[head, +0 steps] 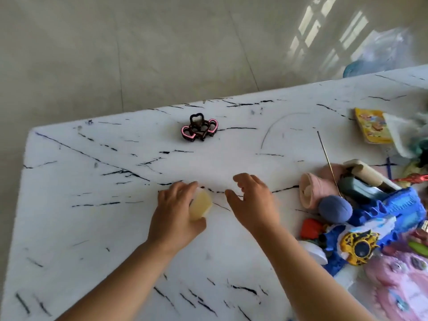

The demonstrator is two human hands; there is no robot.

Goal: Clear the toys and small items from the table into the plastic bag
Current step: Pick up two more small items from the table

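Pale glossy floor tiles [143, 49] fill the upper part of the view, with window light reflected at the far right. Below them lies a white marble-patterned table with black veins [92, 181]; its far edge runs diagonally from a rounded corner at the left up toward the right. The left and middle of the tabletop offer broad open room, with only a dark brown and pink heart-shaped hair claw clip [199, 127] standing near the far edge, well apart from both hands.

Beyond the far edge at the upper right, a crumpled clear plastic bag [382, 52] sits on the floor; it is blurred, and something blue seems to lie inside it.

The left hand [177, 213] curls its fingers round a small pale yellow rounded block [200, 208], held just above or on the table. The right hand [253, 202] hovers beside it with fingers loosely spread, holding nothing.

Toys crowd the right side: a blue plastic toy gun [389, 209], a round dark blue ball [334, 208] touching it, a pink sock-like roll [311, 192], a thin metal rod [328, 163] lying over the heap, a yellow printed card packet [370, 126], a small red toy piece [310, 228] and a pink plastic toy [398, 283] at the near right corner.
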